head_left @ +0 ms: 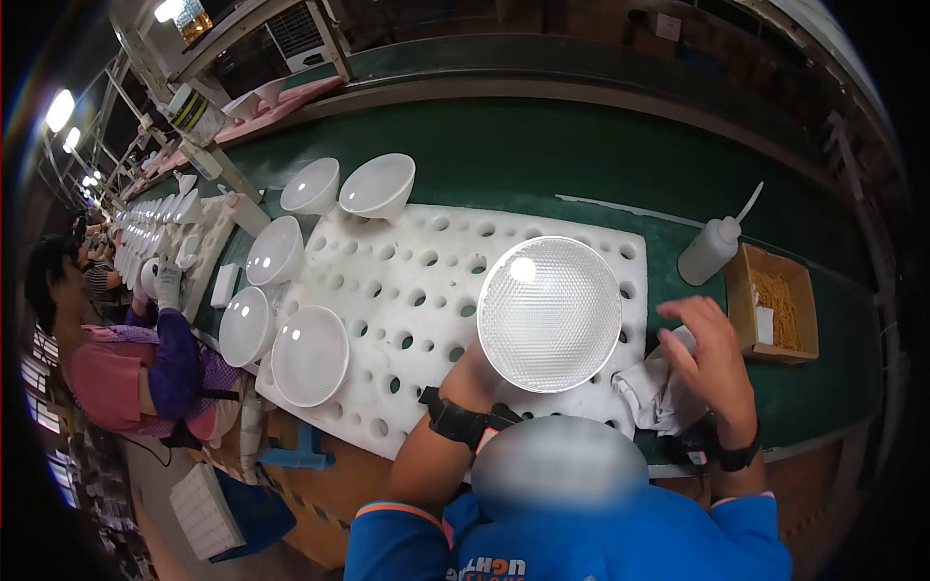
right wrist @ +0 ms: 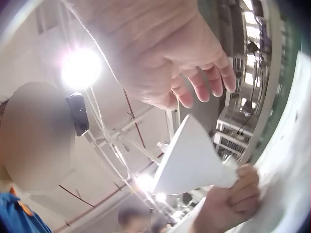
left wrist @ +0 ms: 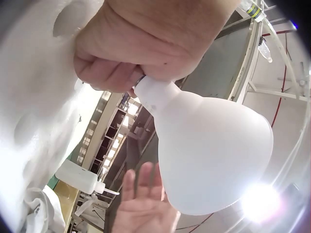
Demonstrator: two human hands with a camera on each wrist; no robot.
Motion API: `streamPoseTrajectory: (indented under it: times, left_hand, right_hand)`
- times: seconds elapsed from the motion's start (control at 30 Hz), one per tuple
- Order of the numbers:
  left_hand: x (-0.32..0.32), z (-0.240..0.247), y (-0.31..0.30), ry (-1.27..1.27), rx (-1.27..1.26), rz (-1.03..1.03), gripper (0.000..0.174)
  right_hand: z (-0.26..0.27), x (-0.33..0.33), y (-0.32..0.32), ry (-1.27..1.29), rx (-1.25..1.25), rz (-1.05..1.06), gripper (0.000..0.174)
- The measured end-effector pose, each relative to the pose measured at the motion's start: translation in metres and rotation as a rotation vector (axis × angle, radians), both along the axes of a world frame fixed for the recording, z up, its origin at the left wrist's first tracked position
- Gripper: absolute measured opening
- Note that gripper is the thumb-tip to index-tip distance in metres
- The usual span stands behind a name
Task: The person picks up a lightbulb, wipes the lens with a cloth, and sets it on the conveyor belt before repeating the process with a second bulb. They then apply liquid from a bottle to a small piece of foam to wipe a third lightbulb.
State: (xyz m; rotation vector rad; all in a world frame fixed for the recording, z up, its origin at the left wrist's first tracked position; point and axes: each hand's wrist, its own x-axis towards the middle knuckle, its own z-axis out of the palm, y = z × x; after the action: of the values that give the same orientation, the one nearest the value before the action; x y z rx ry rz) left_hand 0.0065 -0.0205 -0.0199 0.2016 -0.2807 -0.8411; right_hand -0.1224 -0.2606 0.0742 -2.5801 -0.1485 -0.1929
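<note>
A white reflector bulb (head_left: 549,315) faces up in the head view, with a round, finely patterned front. My left hand (head_left: 472,378) grips its narrow neck from below, over the foam board; the bulb hides part of that hand. The left wrist view shows the curled fingers (left wrist: 109,73) round the neck and the smooth flared body (left wrist: 214,150). To the right of the bulb, my right hand (head_left: 712,358) is raised above a crumpled white cloth (head_left: 659,392). Its fingers are loosely bent and hold nothing, apart from the bulb in the right wrist view.
The white foam board (head_left: 387,320) has rows of holes. Several similar bulbs (head_left: 310,355) stand along its left side. On the right are a squeeze bottle (head_left: 710,252) and a cardboard box (head_left: 804,320) of small yellowish pieces. Another person (head_left: 126,373) works at the left.
</note>
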Motion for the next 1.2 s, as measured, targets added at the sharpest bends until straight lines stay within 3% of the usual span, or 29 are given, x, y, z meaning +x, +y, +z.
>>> streamPoseTrajectory:
  times: [0.07, 0.2, 0.3, 0.33, 0.43, 0.47, 0.5, 0.57, 0.63, 0.67, 0.73, 0.8, 0.87, 0.97, 1.0, 1.03, 1.07, 1.1, 1.13, 1.2]
  left_hand:
    - [0.002, -0.012, -0.004, -0.044, 0.035, 0.04, 0.043]
    - [0.01, -0.032, -0.011, -0.151, 0.065, 0.096, 0.043]
    - [0.01, -0.038, -0.011, -0.204, 0.064, 0.11, 0.044]
    - [0.01, -0.039, -0.01, -0.21, 0.062, 0.111, 0.044]
    - [0.007, -0.027, -0.007, -0.229, 0.077, 0.119, 0.044]
    - [0.006, -0.018, -0.005, -0.227, 0.089, 0.122, 0.044]
    - [0.004, -0.012, -0.005, -0.221, 0.1, 0.124, 0.044]
    - [0.002, -0.009, -0.005, -0.161, 0.101, 0.085, 0.043]
    - [0.005, -0.007, -0.007, -0.064, 0.07, 0.01, 0.042]
    - [0.005, -0.007, -0.008, -0.173, 0.205, 0.095, 0.041]
    - [0.001, -0.005, -0.008, -0.383, 0.486, 0.262, 0.039]
    - [-0.019, 0.039, -0.005, -0.479, 0.802, 0.349, 0.033]
    - [-0.013, 0.012, -0.005, -0.508, 0.819, 0.409, 0.032]
    - [-0.009, -0.02, -0.008, -0.563, 0.845, 0.481, 0.033]
    - [-0.006, 0.021, -0.013, 0.108, 0.771, 0.274, 0.038]
    - [-0.001, 0.012, -0.014, 0.123, 0.831, 0.268, 0.045]
    - [0.001, 0.009, -0.013, 0.087, 0.785, 0.283, 0.042]
    - [0.002, 0.003, -0.011, 0.056, 0.741, 0.296, 0.039]
    - [0.005, -0.017, -0.008, -0.19, 0.81, 0.337, 0.036]
    - [0.011, -0.033, -0.005, -0.06, 0.494, 0.254, 0.036]
  right_hand:
    - [-0.012, -0.03, -0.012, 0.149, -0.131, -0.098, 0.051]
    - [-0.052, -0.061, -0.019, 0.156, -0.053, -0.025, 0.057]
    - [-0.07, -0.07, -0.016, 0.175, -0.117, -0.116, 0.053]
    - [-0.076, -0.07, -0.019, 0.074, -0.099, -0.129, 0.042]
    - [-0.08, -0.058, -0.036, 0.079, 0.218, -0.227, 0.036]
    - [-0.077, -0.052, -0.043, 0.027, 0.603, -0.261, 0.034]
    - [-0.054, -0.046, -0.042, 0.002, 0.777, -0.277, 0.029]
    - [-0.018, -0.033, -0.022, -0.254, 0.873, -0.341, 0.027]
    - [0.012, 0.001, -0.002, -0.395, 0.468, 0.21, 0.042]
    - [0.032, 0.019, 0.014, -0.47, 0.265, 0.43, 0.05]
    - [0.057, 0.043, 0.069, -0.424, -0.027, 0.486, 0.063]
    - [0.051, 0.059, 0.086, -0.288, 0.018, 0.441, 0.066]
    - [0.047, 0.078, 0.086, -0.176, 0.162, 0.442, 0.065]
    - [0.021, 0.095, 0.078, -0.378, 0.267, 0.317, 0.054]
    - [0.021, 0.109, 0.071, -0.191, 0.561, 0.176, 0.047]
    - [0.021, 0.123, 0.066, -0.004, 0.85, 0.039, 0.04]
    - [0.017, 0.125, 0.064, -0.006, 0.946, 0.023, 0.031]
    - [0.012, 0.125, 0.059, 0.001, 0.99, -0.005, 0.032]
    - [0.007, 0.124, 0.052, 0.012, 1.034, -0.032, 0.033]
    - [-0.012, 0.122, 0.032, 0.004, 0.97, -0.067, 0.043]
